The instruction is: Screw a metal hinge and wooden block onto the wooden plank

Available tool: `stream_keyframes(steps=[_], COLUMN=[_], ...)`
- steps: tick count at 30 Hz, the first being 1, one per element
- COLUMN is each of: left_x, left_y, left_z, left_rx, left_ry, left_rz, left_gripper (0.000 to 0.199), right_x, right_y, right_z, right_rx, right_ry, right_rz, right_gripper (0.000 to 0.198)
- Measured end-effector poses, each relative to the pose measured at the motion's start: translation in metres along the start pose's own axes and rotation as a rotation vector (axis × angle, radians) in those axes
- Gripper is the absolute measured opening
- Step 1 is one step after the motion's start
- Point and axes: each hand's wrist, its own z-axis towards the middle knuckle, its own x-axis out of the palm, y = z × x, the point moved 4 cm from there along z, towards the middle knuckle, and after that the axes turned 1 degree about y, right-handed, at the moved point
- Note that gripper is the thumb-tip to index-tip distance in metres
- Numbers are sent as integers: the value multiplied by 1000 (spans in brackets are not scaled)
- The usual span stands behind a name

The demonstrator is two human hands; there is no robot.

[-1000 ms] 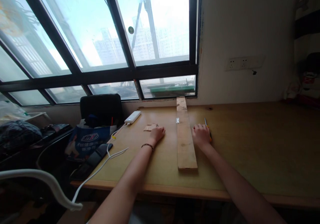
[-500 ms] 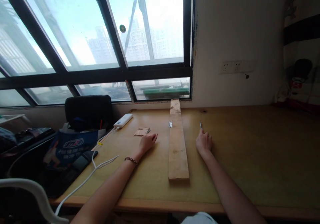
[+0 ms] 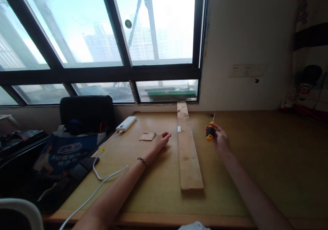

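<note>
A long wooden board (image 3: pixel 189 161) lies lengthwise on the table (image 3: pixel 153 189), its far end near the window. On its left edge sits a small metal hinge plate (image 3: pixel 178 129). My right hand (image 3: pixel 221 139), right of the board, grips a yellow and black screwdriver (image 3: pixel 210 133) with its shaft pointing up and away. Left of the board, my left hand (image 3: pixel 164 139) has its fingers drawn together close to the hinge plate; whatever they hold is too small to make out. Beside that hand lies a pale flat piece (image 3: pixel 147 136) with thin dark bits at its right edge.
A white power bank (image 3: pixel 126 123) with a white cable (image 3: pixel 102 179) lies along the table's left side. Beyond that edge stand a black chair (image 3: pixel 85 110) and a blue bag (image 3: pixel 69 149). Window and wall close off the back, with a socket panel (image 3: pixel 247 70) on the wall.
My left hand has moved right, nearer the hinge plate. My right hand has lifted and turned, so the screwdriver's handle now shows and its shaft tilts upward. The view has shifted slightly.
</note>
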Motion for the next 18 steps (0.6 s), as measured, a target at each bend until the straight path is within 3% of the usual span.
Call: stream_keyframes(steps=[4,7,9,14,18], left_x=[26,46,54,61,65], left_y=[1,-4,-7,-2,-3], left_z=[34,55,63,65,62], left_rx=[-207,-218,-187,-186,-214], left_ry=[50,208,285,242,203], left_rz=[-380,-648,-713,-772,-793], left_gripper=[28,28,24,20,22], right_x=[57,95,112,126,129], right_y=[36,49,49,34,27], right_z=[24,41,49,63,67], right_rx=[-111,-62,8,78,114], right_ry=[117,184,187,94,124], right_rz=[-97,-1,76,62,-4], right_gripper=[50,52,50,50,58])
